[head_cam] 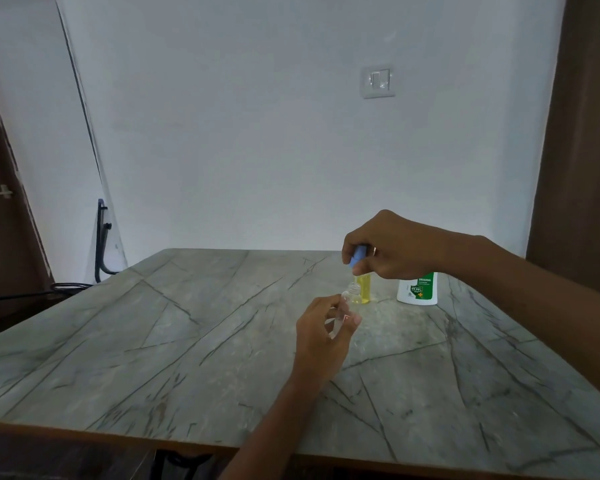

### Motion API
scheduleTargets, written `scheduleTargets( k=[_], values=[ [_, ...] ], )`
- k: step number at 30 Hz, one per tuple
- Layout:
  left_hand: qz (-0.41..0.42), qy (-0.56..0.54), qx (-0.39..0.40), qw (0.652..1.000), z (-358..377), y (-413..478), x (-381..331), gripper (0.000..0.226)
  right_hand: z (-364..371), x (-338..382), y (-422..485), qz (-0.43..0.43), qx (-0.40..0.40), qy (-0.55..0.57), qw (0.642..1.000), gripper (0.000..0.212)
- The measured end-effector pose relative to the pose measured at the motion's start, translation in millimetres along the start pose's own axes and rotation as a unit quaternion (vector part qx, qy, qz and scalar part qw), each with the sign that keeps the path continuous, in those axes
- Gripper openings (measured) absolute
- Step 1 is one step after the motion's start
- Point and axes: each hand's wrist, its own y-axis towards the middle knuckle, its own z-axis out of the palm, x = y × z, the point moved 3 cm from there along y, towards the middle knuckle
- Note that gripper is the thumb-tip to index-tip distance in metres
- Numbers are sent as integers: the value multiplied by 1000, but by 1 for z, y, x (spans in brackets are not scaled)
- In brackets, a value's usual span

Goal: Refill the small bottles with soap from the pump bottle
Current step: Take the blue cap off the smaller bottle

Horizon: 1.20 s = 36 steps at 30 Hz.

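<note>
The left hand (321,341) grips a clear bottle (340,315) round its body, with the threaded neck tilted towards 1 o'clock, probably so that the mouth faces the other hand. The right hand (392,247) pinches a blue cap (358,257) between thumb and fingertips just above that neck. The cap is off the thread. Since the clear bottle looks empty, I judge that it is held open for filling. At 1 o'clock from the left hand, a yellow bottle (364,289) stands upright on the table (153,341), its slim clear wall showing soap almost to the top. At 3 o'clock from it, near but apart, stands the pump bottle (418,291), within easy reach. It is a rounded white plastic bottle with a green label, and the right hand hides its top. The table is flat and smooth, grey-green with dark marble-like veins and a brown edge. The small bottles look light, thin and glossy, and so easy to tip.
</note>
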Motion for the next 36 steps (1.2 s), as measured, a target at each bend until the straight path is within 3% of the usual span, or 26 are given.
scheduleTargets(
  k=[8, 13, 18, 22, 28, 32, 36],
  values=[
    [11, 10, 1, 1000, -2, -1, -3, 22, -10, -16, -8, 11, -18, 14, 1000, 11],
    [15, 23, -11, 1000, -4, 0, -2, 19, -40, -24, -21, 16, -87, 7, 996, 11],
    [-19, -3, -61, 998, -11, 2, -4, 26, -54, -41, -34, 75, -159, 29, 984, 13],
    [-49, -38, -92, 994, -30, 9, 2, 25, -30, -66, -40, 135, -135, 32, 981, 15],
    [-52, 21, -96, 994, -58, 15, 22, 26, 32, -121, -38, 279, -155, 18, 947, 14],
    [-18, 51, -81, 995, -55, 12, 22, 24, 81, -146, -43, 354, -201, 5, 913, 14],
    [28, 77, -40, 996, -46, 9, 18, 31, 119, -148, -37, 385, -179, -9, 905, 14]
  ],
)
